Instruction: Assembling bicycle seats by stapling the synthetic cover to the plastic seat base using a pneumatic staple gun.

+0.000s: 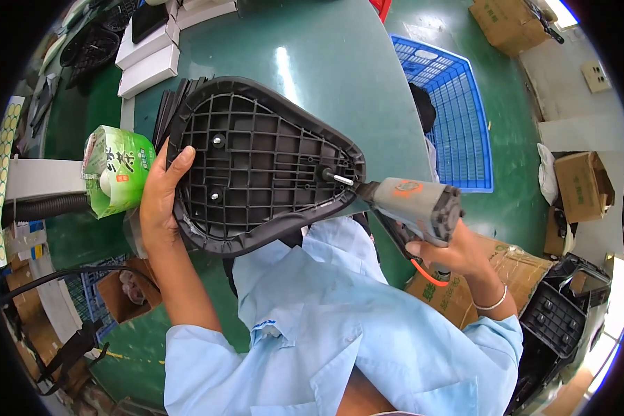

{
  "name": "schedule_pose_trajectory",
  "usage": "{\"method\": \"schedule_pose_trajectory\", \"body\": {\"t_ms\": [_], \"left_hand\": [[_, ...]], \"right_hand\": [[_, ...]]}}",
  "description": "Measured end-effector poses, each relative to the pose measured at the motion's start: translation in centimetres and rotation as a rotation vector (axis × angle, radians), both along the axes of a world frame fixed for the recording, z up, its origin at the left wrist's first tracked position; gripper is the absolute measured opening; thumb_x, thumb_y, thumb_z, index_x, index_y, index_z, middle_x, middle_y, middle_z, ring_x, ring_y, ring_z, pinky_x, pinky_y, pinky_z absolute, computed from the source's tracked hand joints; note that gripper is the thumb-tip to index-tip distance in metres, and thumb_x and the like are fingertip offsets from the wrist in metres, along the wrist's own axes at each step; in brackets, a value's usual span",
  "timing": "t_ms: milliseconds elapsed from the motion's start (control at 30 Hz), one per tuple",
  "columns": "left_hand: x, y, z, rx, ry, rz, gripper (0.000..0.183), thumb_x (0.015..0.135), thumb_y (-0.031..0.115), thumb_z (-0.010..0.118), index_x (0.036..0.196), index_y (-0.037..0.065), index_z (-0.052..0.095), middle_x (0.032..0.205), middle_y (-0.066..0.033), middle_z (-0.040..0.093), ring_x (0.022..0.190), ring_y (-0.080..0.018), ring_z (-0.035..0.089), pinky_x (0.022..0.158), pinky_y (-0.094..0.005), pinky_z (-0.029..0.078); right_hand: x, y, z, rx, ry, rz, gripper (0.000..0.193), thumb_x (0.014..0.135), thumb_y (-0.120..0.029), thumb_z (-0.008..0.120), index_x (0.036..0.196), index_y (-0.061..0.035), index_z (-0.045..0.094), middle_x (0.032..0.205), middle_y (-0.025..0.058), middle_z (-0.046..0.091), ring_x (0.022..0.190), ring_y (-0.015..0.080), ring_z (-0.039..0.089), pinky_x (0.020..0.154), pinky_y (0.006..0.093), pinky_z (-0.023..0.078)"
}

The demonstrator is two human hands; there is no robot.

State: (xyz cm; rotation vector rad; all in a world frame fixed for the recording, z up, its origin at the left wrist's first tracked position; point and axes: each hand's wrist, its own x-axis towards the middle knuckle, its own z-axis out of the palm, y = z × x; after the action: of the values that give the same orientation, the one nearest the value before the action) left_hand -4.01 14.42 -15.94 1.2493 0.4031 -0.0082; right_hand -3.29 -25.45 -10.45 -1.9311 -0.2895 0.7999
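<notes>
My left hand (161, 201) grips the wide end of a black bicycle-type saddle (263, 133), its thumb over the rim. The ribbed underside faces me, with the narrow end pointing right. Two short metal studs, an upper stud (218, 141) and a lower stud (215, 196), stand near the wide end. A longer bolt (341, 179) sticks out near the narrow tip. My right hand (457, 253) is closed round the handle of a grey air impact wrench (416, 201). The wrench's nose lies beside the narrow tip, close to the long bolt; whether they touch I cannot tell.
Behind the saddle spreads a green tabletop (340, 66), with white boxes (149, 69) at its far left. A green plastic packet (118, 170) stands left of my left hand. At the right are a blue crate (464, 132) and a cardboard box (482, 277).
</notes>
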Motion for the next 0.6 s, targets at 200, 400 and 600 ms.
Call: {"method": "schedule_pose_trajectory", "body": {"t_ms": [200,400,600], "left_hand": [[-0.3,-0.4,0.3,0.035,-0.035,0.038,0.051,0.086,0.017,0.065,0.131,0.0,0.048,0.12,-0.0059,0.057,0.105,-0.0141,0.054,0.094,-0.0268,0.042],[-0.7,-0.8,0.7,0.027,-0.063,0.035,0.053,0.085,0.017,0.066,0.131,0.0,0.047,0.12,-0.0065,0.057,0.107,-0.0149,0.054,0.095,-0.0272,0.04],[-0.7,-1.3,1.4,0.06,-0.12,0.031,0.056,0.084,0.018,0.068,0.132,0.0,0.046,0.12,-0.0074,0.057,0.106,-0.015,0.055,0.094,-0.0269,0.041]], "right_hand": [[-0.6,-0.3,-0.1,0.138,0.019,-0.051,0.046,0.076,-0.01,0.068,0.117,0.0032,0.053,0.099,0.0068,0.058,0.083,0.014,0.054,0.069,0.0294,0.046],[-0.6,0.0,0.3,0.103,0.186,-0.094,0.039,0.075,-0.009,0.067,0.111,0.0031,0.056,0.078,0.0021,0.056,0.062,0.0088,0.049,0.052,0.027,0.042],[-0.4,0.4,0.1,0.079,0.155,-0.077,0.038,0.076,-0.009,0.067,0.109,0.0034,0.056,0.08,0.003,0.057,0.065,0.0085,0.05,0.053,0.027,0.042]]}}
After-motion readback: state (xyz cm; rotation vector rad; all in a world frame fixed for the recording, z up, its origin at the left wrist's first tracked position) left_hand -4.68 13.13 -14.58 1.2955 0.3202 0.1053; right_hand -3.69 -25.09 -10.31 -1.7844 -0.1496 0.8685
